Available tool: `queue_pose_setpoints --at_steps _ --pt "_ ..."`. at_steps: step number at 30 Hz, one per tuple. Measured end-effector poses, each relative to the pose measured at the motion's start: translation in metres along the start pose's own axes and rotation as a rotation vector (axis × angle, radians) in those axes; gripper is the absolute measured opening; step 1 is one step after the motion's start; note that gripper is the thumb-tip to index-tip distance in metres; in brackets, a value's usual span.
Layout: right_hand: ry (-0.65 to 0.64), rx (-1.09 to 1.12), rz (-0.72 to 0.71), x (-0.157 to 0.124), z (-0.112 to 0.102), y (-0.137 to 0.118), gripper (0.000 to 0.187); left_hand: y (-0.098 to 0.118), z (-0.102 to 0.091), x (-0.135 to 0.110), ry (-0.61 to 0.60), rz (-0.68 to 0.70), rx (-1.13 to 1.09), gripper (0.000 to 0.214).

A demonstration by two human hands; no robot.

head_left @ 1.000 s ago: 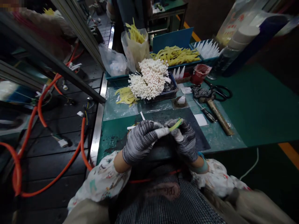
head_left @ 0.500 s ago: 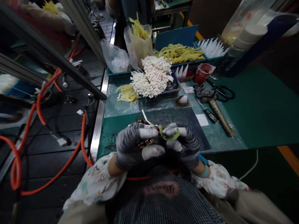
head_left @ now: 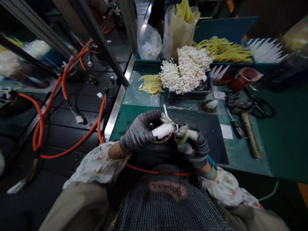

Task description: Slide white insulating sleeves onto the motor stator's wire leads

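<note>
Knit cloth gloves (head_left: 141, 133), seemingly wooden hammer handle (head_left: 250, 134).

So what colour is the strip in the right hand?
Yellow-green, head view: the strip is in the right hand, beside the left hand's wound ring.

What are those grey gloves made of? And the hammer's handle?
The left hand, holding a round coil, and the right hand, pinching a yellow-green strip, wear what looks like knitted fabric: streaky grey and matte. The whitish fingertips look smooth, maybe a rubbery coating. The hammer handle looks like bare wood: tan, dull and worn.
</note>
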State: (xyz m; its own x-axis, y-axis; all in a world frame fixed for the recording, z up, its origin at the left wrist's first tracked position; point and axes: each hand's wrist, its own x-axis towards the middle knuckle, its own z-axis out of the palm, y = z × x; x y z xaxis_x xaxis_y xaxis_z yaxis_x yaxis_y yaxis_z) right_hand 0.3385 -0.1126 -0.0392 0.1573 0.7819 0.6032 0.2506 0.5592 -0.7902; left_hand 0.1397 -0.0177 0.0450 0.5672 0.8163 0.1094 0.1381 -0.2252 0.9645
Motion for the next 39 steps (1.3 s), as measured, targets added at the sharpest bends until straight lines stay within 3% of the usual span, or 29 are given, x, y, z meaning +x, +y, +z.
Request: queue_pose_setpoints --at_steps 3,6,10,13,16,18,20,23,27,32,39 --pt "0.049 0.124 0.206 0.007 0.002 0.001 0.028 -0.026 -0.026 0.003 0.048 -0.007 0.19 0.04" --pt "-0.087 0.138 0.34 0.019 0.002 -0.005 0.026 -0.057 -0.038 0.015 -0.146 -0.072 0.251 0.053" --pt "-0.28 0.02 0.248 0.033 0.009 -0.014 0.02 -0.087 -0.04 0.05 -0.418 -0.147 0.39 0.057" --pt "-0.374 -0.188 0.13 0.03 0.031 -0.011 0.027 -0.097 -0.047 0.076 -0.47 -0.243 0.471 0.055" --pt "-0.466 -0.516 0.134 0.013 0.06 0.001 0.028 -0.104 -0.051 0.08 -0.477 -0.304 0.376 0.047" --pt "-0.525 -0.687 0.182 -0.003 0.074 0.008 0.027 -0.108 -0.046 0.065 -0.392 -0.296 0.267 0.058" --pt "-0.541 -0.764 0.172 -0.02 0.079 0.009 0.028 -0.109 -0.038 0.041 -0.231 -0.269 0.117 0.071" --pt "-0.48 -0.772 0.021 -0.041 0.073 0.003 0.028 -0.107 -0.024 0.0 0.028 -0.163 -0.035 0.077" --pt "-0.429 -0.769 -0.085 -0.058 0.063 -0.006 0.025 -0.107 -0.012 -0.038 0.212 0.038 -0.003 0.076" --pt "-0.394 -0.827 -0.16 -0.061 0.06 -0.007 0.032 -0.117 -0.004 -0.055 0.337 0.187 -0.101 0.065" --pt "-0.374 -0.842 -0.188 -0.055 0.062 -0.012 0.024 -0.119 0.003 -0.062 0.372 0.227 -0.099 0.06"
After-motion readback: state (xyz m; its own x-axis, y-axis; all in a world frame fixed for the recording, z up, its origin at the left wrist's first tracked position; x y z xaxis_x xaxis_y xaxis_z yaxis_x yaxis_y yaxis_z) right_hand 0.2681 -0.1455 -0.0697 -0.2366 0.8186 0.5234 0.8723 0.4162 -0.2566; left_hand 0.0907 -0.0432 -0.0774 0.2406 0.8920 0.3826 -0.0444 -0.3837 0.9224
